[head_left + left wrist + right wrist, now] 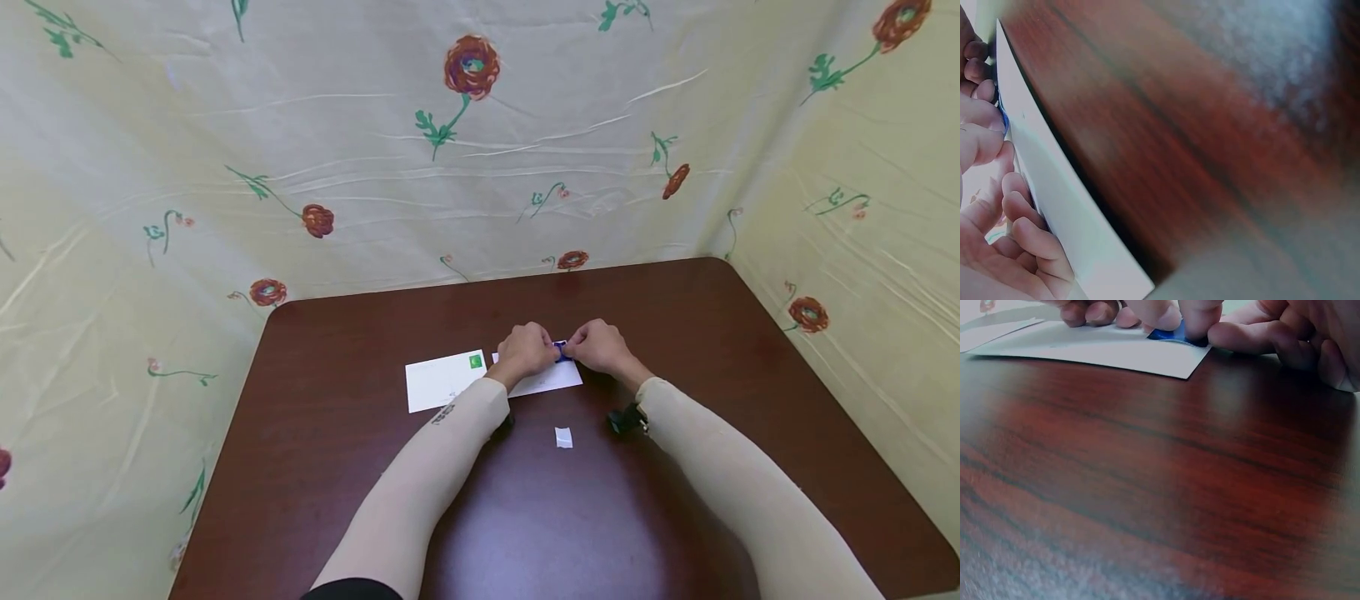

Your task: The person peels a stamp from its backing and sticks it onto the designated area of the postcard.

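A small blue stamp [560, 351] lies at the upper right corner of a white envelope [551, 379], its edge slightly curved in the right wrist view. My left hand [527, 348] comes over the envelope and pinches the stamp's left side, its other fingers curled against the paper. From the right, my right hand [600, 347] pinches the stamp's other side between thumb and forefinger. Fingers cover much of the stamp [1163, 335]. To the left lies a second white envelope [438, 382] with a green stamp [476, 362] in its upper right corner.
A small white piece of paper [563, 437] lies on the brown table [345, 483] nearer to me, between my forearms. Flower-printed sheeting [360, 150] hangs behind the table and along its sides. A dark wrist device [627, 419] is at my right wrist.
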The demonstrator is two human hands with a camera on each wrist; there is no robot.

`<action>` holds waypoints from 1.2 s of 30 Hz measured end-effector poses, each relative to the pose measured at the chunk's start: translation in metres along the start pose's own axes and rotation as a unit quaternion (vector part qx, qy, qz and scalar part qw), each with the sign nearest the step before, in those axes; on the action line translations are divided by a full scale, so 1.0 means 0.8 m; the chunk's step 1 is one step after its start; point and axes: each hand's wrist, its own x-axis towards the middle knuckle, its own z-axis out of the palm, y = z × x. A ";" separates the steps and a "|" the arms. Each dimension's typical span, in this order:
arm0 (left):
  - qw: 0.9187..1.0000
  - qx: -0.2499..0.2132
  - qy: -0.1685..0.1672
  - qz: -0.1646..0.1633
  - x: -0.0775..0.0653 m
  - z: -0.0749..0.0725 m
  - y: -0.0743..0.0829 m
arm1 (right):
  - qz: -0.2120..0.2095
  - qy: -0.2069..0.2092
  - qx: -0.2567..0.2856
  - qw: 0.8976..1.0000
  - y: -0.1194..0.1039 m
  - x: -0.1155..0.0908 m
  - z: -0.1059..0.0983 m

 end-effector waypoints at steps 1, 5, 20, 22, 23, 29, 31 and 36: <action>1.000 0.001 -0.001 0.000 0.000 0.000 0.000 | -0.002 0.004 -0.004 1.000 0.000 0.000 0.001; 1.000 0.005 -0.004 0.001 0.001 -0.001 0.002 | -0.007 0.015 -0.015 1.000 0.001 0.001 0.003; 0.999 0.021 0.005 0.025 -0.003 -0.002 0.002 | -0.063 0.044 -0.019 0.997 0.007 -0.001 0.009; 0.999 0.017 0.010 0.034 -0.006 -0.002 0.001 | -0.066 0.042 -0.013 0.997 0.008 -0.002 0.010; 0.999 0.016 0.013 0.038 -0.007 -0.002 0.000 | -0.067 0.042 -0.013 0.997 0.008 -0.002 0.011; 0.998 0.012 0.020 0.051 -0.012 0.000 -0.002 | -0.069 0.044 -0.017 0.997 0.011 -0.003 0.015; 0.998 0.013 0.017 0.053 -0.012 0.000 -0.002 | -0.068 0.043 -0.017 0.997 0.012 -0.003 0.016; 0.998 0.017 0.015 0.053 -0.012 0.002 -0.002 | -0.074 0.042 -0.022 0.996 0.012 -0.005 0.017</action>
